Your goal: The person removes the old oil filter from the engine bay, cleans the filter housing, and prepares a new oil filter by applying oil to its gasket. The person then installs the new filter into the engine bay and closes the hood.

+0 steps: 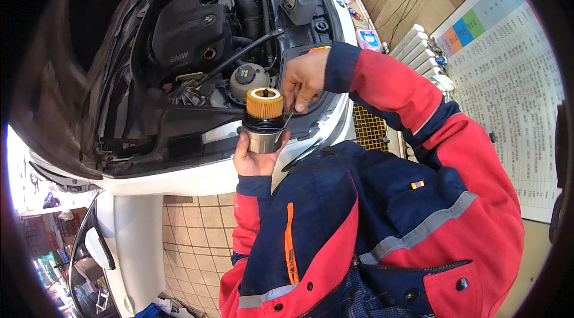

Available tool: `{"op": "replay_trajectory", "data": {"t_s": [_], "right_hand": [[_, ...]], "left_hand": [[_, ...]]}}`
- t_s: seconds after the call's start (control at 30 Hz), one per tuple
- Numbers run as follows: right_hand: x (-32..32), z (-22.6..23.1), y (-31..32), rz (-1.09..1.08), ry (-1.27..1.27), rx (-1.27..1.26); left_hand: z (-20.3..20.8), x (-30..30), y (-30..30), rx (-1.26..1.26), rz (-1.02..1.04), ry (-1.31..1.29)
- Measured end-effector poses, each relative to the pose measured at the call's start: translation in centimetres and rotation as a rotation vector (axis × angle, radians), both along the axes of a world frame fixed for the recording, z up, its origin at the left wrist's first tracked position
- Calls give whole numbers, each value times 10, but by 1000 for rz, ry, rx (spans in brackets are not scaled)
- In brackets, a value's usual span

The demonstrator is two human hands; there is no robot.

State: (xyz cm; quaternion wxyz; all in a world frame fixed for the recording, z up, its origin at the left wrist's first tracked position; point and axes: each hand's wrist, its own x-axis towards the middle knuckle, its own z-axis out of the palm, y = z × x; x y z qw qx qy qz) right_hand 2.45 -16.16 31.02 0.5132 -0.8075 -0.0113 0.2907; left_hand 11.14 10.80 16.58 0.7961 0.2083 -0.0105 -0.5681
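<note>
My left hand (254, 162) is closed around a silver metal cup (259, 140) and holds it upright over the car's front edge. A black ribbed oil filter cap (263, 124) sits in the cup's top. Out of the cap rises an orange pleated oil filter (263, 107) with a white ring on its upper end. My right hand (306, 78) pinches a thin metal pick (288, 120), pointing down along the cap's right side. Whether its tip touches the cap, I cannot tell.
Beyond my hands lies the open engine bay, with a black engine cover (188, 34), a round coolant tank (249, 78) and a diagonal strut bar (245, 53). The white fender (191, 185) runs below. A white radiator (412, 49) and a printed chart (508, 90) stand to the right.
</note>
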Motion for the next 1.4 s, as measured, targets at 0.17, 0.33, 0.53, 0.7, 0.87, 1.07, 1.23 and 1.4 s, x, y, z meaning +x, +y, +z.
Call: {"op": "replay_trajectory", "data": {"t_s": [0.17, 0.33, 0.53, 0.7, 0.87, 1.07, 1.23, 1.4], "right_hand": [[-26, 46, -20, -83, -206, -308], [-55, 51, -39, -261, -189, -154], [-75, -10, -13, -355, -62, -3], [-80, -25, 8, -445, -172, 35], [-75, -8, 30, -633, -493, -21], [-78, 17, 45, -678, -629, -157], [-73, 17, 49, -727, -662, -177], [-68, 14, 52, -671, -676, -212]], "left_hand": [[-5, 4, -1, -24, -58, 170], [-2, 10, -7, -181, -107, 468], [0, 18, -17, -193, -92, 541], [6, 23, -22, -257, -141, 570], [24, 19, -25, -196, -27, 184], [51, 10, -28, 11, 256, -405], [58, 6, -33, 86, 441, -664], [52, 9, -33, 257, 593, -917]]}}
